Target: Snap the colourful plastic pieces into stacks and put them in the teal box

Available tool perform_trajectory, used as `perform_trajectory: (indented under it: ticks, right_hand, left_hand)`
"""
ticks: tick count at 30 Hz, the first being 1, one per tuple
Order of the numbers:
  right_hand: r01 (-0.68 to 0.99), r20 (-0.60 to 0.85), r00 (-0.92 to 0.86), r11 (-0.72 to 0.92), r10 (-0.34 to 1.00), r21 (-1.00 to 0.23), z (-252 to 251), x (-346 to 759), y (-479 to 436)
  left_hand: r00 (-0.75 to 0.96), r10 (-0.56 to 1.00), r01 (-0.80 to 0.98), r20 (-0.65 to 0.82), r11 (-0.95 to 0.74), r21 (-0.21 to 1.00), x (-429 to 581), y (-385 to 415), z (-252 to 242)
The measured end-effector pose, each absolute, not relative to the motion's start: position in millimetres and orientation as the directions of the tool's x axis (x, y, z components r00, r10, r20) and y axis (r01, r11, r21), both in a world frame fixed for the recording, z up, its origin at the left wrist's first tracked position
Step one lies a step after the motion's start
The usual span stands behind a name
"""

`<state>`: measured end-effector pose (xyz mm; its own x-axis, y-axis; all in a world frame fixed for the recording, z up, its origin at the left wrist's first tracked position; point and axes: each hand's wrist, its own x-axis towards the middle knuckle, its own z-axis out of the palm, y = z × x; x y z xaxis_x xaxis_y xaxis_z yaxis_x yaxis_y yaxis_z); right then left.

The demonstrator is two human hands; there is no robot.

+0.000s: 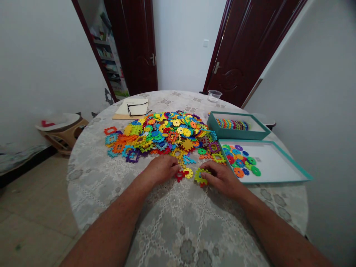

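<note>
A big heap of coloured plastic interlocking pieces (164,135) lies across the middle of a round table (172,222) with a lace cloth. My left hand (162,168) rests palm down at the heap's near edge, fingers curled onto a red piece (180,175) next to a yellow round one (189,172). My right hand (222,178) lies close beside it, fingers pinched on a green square piece (200,175) with a red bit under it.
A teal box lid (278,167) at the right holds several round pieces (240,159). Behind it a teal box (239,128) holds a row of stacked discs. A notebook with glasses (135,107) and a clear plastic cup (214,95) sit at the far side. A stool (62,129) stands left.
</note>
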<state>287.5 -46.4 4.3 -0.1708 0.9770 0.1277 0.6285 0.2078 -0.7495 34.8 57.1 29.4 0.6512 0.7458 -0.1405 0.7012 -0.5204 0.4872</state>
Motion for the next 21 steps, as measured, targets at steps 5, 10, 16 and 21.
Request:
perform_trajectory:
  ticks: [5,10,16,21]
  right_hand:
    - [0.673,0.185,-0.14,0.23,0.973,-0.703,5,287,-45]
    - [0.689,0.195,-0.124,0.226,0.973,-0.689,5,289,-45]
    - [0.697,0.208,-0.155,0.256,0.966,-0.67,3,288,-44]
    - [0.678,0.212,-0.13,0.243,0.969,-0.694,3,288,-45]
  left_hand:
    - [0.509,0.86,0.798,0.025,-0.483,0.36,35,59,23]
    - [0.559,0.827,0.794,0.053,-0.553,0.253,41,55,10]
    - [0.564,0.825,0.787,0.041,-0.552,0.276,42,54,9]
    - [0.59,0.799,0.716,0.116,-0.585,0.381,40,55,13]
